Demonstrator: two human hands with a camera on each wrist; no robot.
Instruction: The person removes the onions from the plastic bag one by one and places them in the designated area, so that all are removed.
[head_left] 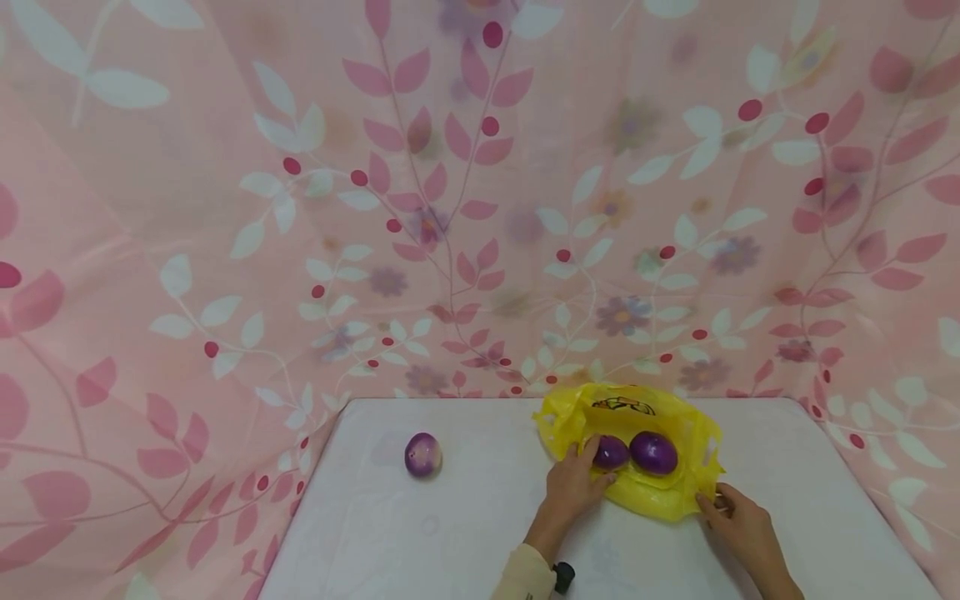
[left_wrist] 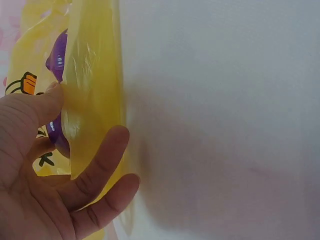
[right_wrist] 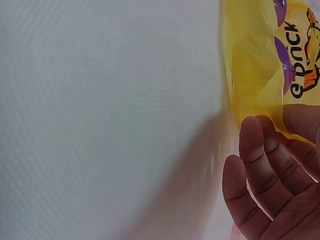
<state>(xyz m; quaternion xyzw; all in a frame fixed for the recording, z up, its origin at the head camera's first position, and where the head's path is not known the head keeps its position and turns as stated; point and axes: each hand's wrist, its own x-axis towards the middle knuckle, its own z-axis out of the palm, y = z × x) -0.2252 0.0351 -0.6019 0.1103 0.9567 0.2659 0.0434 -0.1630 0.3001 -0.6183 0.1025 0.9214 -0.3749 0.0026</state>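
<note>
A yellow plastic bag [head_left: 660, 504] with a dark printed design lies with its mouth spread toward me. Inside sit two glossy, round purple onions [head_left: 654, 452], side by side. My left hand [head_left: 576, 483] grips the bag's near left rim, close against the left onion [head_left: 612, 452]. In the left wrist view, the thumb is at the rim of the yellow film [left_wrist: 95, 85], with two fingers outside it. At the near right corner, my right hand [head_left: 742, 525] pinches the bag's edge; the right wrist view shows that film [right_wrist: 255, 75] between thumb and fingers.
A third onion [head_left: 423, 456], purple with a pale patch, lies alone on the left of the white-covered table [head_left: 390, 542]. A pink leaf-patterned curtain [head_left: 480, 200] hangs behind the table and down both sides. A dark wrist strap piece [head_left: 563, 577] shows by the left sleeve.
</note>
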